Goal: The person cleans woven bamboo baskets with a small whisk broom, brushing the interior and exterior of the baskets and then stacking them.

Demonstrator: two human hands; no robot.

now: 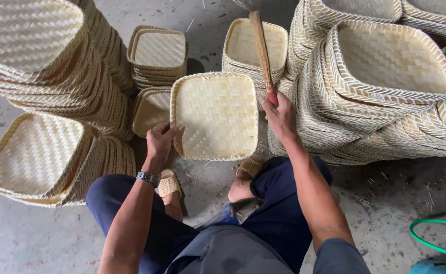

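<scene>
The left hand [160, 141] grips the left rim of a square woven tray [216, 115], held just above the floor [380, 203] between the knees — its inside faces up. The right hand [280, 115] is closed round a stick [261, 49] beside the tray's right edge — tray stacks [385, 86] all around

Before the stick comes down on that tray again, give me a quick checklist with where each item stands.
1. Left hand grips the tray at its left rim: ok.
2. Right hand holds the stick by its red end: ok.
3. Left fingers off the tray's middle: ok.
4. Tray's woven face toward the camera, unobstructed: ok.
5. Feet in sandals below the tray, apart from it: ok.
6. Tray's underside condition: cannot tell.
</scene>
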